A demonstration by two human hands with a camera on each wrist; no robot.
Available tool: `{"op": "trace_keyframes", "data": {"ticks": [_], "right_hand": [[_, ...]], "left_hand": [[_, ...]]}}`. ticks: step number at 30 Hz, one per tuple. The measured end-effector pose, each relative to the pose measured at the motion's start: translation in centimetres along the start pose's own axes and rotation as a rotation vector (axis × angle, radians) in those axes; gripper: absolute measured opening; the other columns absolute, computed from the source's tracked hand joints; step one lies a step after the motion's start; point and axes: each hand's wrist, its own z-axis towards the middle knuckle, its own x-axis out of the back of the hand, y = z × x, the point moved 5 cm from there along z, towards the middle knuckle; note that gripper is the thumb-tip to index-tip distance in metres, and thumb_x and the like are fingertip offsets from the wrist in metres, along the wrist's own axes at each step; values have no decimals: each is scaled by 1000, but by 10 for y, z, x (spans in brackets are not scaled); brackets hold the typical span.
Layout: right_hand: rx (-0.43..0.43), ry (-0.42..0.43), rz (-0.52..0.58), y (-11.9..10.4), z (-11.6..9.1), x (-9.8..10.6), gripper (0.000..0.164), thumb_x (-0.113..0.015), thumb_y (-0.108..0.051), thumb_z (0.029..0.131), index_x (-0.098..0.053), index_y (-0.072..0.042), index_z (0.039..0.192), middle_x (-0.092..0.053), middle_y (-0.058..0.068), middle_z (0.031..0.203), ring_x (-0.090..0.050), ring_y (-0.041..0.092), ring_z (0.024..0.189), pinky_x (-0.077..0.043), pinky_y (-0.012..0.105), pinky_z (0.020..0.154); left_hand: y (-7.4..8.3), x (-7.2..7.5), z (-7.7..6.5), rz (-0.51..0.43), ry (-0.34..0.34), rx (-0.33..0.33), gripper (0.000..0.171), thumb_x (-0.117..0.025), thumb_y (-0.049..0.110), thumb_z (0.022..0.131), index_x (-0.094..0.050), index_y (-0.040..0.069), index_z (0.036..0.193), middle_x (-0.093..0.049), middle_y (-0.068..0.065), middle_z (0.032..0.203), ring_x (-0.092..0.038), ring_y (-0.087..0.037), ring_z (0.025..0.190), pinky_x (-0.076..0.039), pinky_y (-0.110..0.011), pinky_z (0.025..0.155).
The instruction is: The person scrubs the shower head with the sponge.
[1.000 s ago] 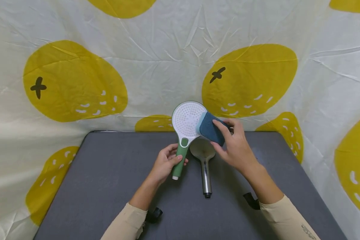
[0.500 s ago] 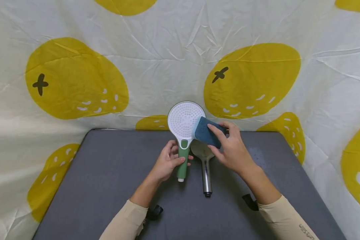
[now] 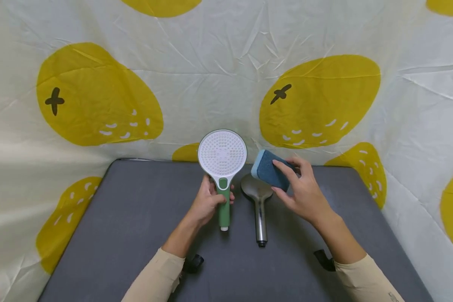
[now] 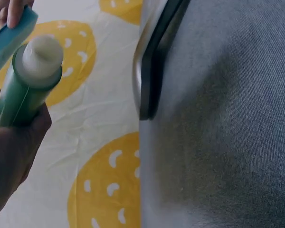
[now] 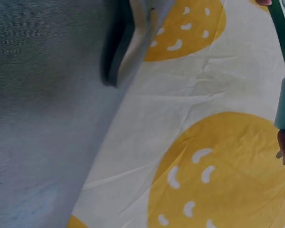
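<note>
My left hand [image 3: 207, 203] grips the green handle of a shower head [image 3: 222, 153], its round white nozzle face turned toward me and held up above the table. In the left wrist view the white end of that handle [image 4: 42, 56] points at the camera. My right hand [image 3: 305, 191] pinches a blue sponge [image 3: 273, 170] with a lighter blue layer on its left edge. A narrow gap separates the sponge from the nozzle face. Below the sponge lies a second shower head [image 3: 261, 218], metallic grey, on the table, its round head partly covered by the sponge.
The dark grey table [image 3: 147, 218] reaches back to a white curtain [image 3: 211, 100] printed with large yellow fruit shapes. Black straps or mounts [image 3: 193, 264] are at both wrists, beside beige sleeves [image 3: 158, 272].
The sponge has come off the nozzle face and moved slightly right. The green shower head has shifted left and turned more upright. The metallic shower head stays in place.
</note>
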Motion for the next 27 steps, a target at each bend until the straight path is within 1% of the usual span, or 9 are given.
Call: {"op": "trace_keyframes", "data": {"ticks": [3,6,8,10,12,15,21,24,27], "right_hand": [[-21,-9,14,5,-6,1,64,-51,-53,104,-55,-4,146,-45,37,131,-45,46,121,-50,57,89],[-40,-16,14,10,-12,2,66,-51,-54,103,-56,-5,146,-45,36,132,-46,45,121,-50,54,90],[-43,-17,11,11,-16,2,66,-51,-55,103,-56,-5,145,-45,35,131,-47,44,120,-49,50,90],[-39,-14,7,12,-19,1,66,-51,-55,103,-57,-5,145,-46,34,131,-48,43,119,-48,46,90],[-35,-8,12,13,-21,1,65,-52,-55,103,-57,-5,144,-46,34,130,-48,42,117,-46,42,92],[-28,3,25,15,-24,0,65,-53,-55,102,-58,-4,143,-47,34,129,-49,43,116,-44,37,94],[-20,8,32,16,-28,-2,65,-54,-55,102,-59,-4,142,-49,33,127,-49,43,115,-42,35,95],[-36,-3,30,17,-31,-3,66,-54,-56,102,-59,-4,143,-49,33,129,-49,43,116,-43,36,95],[-57,-25,23,17,-33,-5,67,-52,-57,102,-58,-5,144,-48,32,131,-49,42,119,-44,40,95]], "left_hand": [[1,2,2,-20,56,18,77,-48,-16,86,-21,15,151,-57,-15,104,-64,-19,71,-60,-31,69],[0,5,1,-44,110,55,45,-43,10,108,-28,18,149,-59,-14,99,-63,-19,66,-59,-31,66],[-1,8,-1,-42,136,76,35,-36,27,113,-32,19,148,-61,-13,97,-64,-19,64,-60,-31,65],[-1,10,-3,-26,142,82,35,-32,33,114,-33,17,146,-62,-12,97,-66,-18,63,-61,-31,65],[-1,11,-5,-19,134,73,36,-33,30,114,-33,15,147,-63,-12,98,-69,-19,67,-62,-32,68],[-1,12,-7,-41,127,46,37,-37,21,114,-32,10,149,-64,-11,108,-73,-20,78,-63,-34,74],[-1,13,-8,-53,140,6,50,-45,5,108,-30,6,156,-57,-13,133,-70,-22,94,-62,-39,79],[-1,13,-7,-25,174,-11,56,-50,-3,102,-33,-1,155,-59,-10,132,-67,-16,101,-60,-32,84],[1,14,-5,15,230,-21,55,-56,-10,94,-40,-11,147,-66,-4,120,-65,-11,100,-56,-22,84]]}}
